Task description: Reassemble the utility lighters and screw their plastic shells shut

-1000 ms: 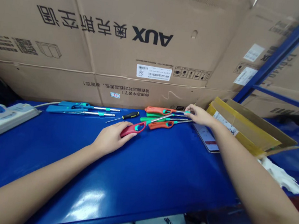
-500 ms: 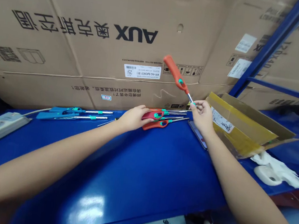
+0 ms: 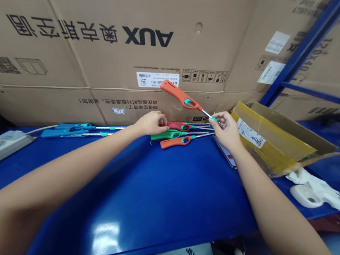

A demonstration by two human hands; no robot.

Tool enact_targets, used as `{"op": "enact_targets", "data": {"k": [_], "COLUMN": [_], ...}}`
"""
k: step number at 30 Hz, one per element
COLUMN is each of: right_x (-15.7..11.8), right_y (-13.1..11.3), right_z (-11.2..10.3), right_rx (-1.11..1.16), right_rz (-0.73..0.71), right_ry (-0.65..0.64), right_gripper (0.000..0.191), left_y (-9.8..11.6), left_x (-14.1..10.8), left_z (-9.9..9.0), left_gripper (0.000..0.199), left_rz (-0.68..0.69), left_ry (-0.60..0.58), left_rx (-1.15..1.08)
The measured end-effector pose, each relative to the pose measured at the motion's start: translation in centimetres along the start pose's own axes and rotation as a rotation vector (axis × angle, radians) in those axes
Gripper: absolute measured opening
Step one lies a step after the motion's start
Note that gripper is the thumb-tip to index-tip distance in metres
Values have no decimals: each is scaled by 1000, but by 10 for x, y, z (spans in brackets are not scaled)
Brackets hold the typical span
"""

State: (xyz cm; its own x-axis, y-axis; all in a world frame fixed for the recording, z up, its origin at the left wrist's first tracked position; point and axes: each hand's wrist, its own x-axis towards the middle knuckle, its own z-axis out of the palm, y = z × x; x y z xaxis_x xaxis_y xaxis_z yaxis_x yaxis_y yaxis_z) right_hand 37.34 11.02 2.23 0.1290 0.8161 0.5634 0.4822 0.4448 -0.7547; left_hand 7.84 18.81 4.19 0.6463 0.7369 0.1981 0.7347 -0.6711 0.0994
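My right hand [image 3: 227,130] pinches an orange stick lighter [image 3: 177,93] by its metal tube near the green collar. The lighter is raised above the shelf, its handle pointing left. Fingers of my left hand [image 3: 152,123] are curled at the handle end of a red stick lighter [image 3: 178,126] and partly hide it. Closer to me, a green stick lighter [image 3: 166,134] and another orange stick lighter [image 3: 174,142] lie side by side, tubes pointing right. Several blue stick lighters [image 3: 67,130] lie farther left.
A white power strip [image 3: 3,144] is on the left of the blue shelf [image 3: 156,192]. At right are an open cardboard box [image 3: 267,143] with yellow tape, a phone [image 3: 227,153] and a white object [image 3: 307,196]. Large cartons [image 3: 103,65] stand behind.
The raised orange lighter has swung down to the left, its handle lower. My left hand has shifted slightly left and up with the red lighter, uncovering the green one.
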Motion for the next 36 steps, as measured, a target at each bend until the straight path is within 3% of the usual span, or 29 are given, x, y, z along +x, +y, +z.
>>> {"op": "enact_targets", "data": {"k": [5,9,14,18,24,31,36], "right_x": [-2,-2,-5,-14,-25,-30,-27], "right_y": [-4,0,11,17,17,10,12], "right_z": [4,4,13,35,60,66,61], "right_rx": [10,10,16,41,109,149,119], "right_rz": [-5,5,46,96,139,163,163], "right_ry": [-13,-14,-58,-188,-304,-347,-324], "right_gripper": [23,22,20,35,37,37,37], "left_y": [-11,-7,5,13,19,23,20], "left_x": [-22,-23,-11,-6,-29,-46,-44], "left_z": [-11,-7,6,16,13,25,32], "left_gripper": [35,36,35,36,33,28,28], "left_rz": [93,108,126,130,132,186,141], "left_ry": [-186,-215,-159,-70,73,73,173], "left_rx": [-24,-39,-76,-106,-106,-46,20]}}
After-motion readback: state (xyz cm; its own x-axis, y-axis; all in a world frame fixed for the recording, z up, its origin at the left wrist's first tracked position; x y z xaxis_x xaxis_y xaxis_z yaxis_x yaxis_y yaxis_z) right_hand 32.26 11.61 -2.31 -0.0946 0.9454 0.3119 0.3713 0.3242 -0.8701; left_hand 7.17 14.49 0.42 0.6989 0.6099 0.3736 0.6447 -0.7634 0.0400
